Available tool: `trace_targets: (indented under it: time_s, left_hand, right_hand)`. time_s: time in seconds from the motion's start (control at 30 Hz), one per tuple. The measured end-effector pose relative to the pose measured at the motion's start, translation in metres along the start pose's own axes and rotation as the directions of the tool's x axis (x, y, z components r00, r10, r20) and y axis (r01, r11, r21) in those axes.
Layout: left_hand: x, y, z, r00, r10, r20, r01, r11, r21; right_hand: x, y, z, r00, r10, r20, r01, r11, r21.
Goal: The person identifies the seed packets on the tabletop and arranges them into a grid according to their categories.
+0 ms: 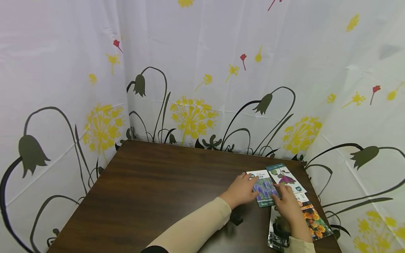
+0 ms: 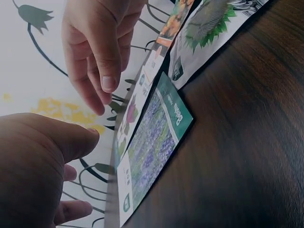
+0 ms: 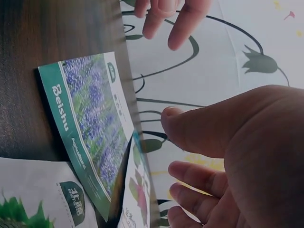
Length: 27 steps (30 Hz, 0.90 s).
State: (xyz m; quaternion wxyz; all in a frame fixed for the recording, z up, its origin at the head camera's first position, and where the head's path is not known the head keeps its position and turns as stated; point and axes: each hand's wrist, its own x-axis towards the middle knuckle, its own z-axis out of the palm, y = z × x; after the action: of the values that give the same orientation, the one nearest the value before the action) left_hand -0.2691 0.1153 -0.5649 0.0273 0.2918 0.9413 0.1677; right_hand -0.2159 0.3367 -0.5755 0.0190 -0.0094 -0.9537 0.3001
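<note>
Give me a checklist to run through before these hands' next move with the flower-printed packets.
1. Left hand free: ok, gripping nothing.
2. Right hand free: ok, gripping nothing.
3. Flat rectangular packet with violet-blue flowers and a green band, picture side up on the dark brown wood-grain table: ok.
4. That packet clear of the flat white rectangular packet with one magenta flower: cannot tell; their edges lie very close.
5. Packets sealed: cannot tell.

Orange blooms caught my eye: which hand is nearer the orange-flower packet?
Right. The right hand is just left of the orange-flower packet; the left hand is farther left.
</note>
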Motion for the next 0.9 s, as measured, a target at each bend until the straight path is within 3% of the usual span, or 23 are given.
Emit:
trace_targets:
  time_s: [0.23, 0.5, 0.67, 0.8, 0.9]
  left_hand:
    - [0.015, 0.01, 0.005, 1.0, 0.026, 0.016, -0.026, 0.999, 0.04]
    - [0.026, 0.01, 0.017, 0.998, 0.019, 0.056, -0.024, 0.996, 0.081]
    - [0.027, 0.01, 0.027, 0.995, 0.045, 0.086, -0.058, 0.986, 0.156]
    - [0.022, 0.014, 0.026, 0.99, 0.008, 0.142, -0.041, 0.972, 0.229]
    - [0.023, 0.02, 0.021, 0.989, -0.051, 0.141, 0.017, 0.972, 0.236]
  right_hand:
    - [0.004, 0.002, -0.003, 1.0, -0.014, -0.008, 0.013, 1.0, -0.017]
    - [0.011, -0.003, 0.004, 0.989, -0.142, -0.04, 0.141, 0.99, -0.024]
    - [0.02, -0.001, 0.015, 0.99, -0.142, 0.007, 0.143, 0.988, -0.063]
    - [0.031, 0.002, 0.031, 0.992, -0.106, 0.061, 0.114, 0.983, -0.144]
    - [0.039, 0.002, 0.035, 0.993, -0.104, 0.049, 0.111, 0.981, -0.162]
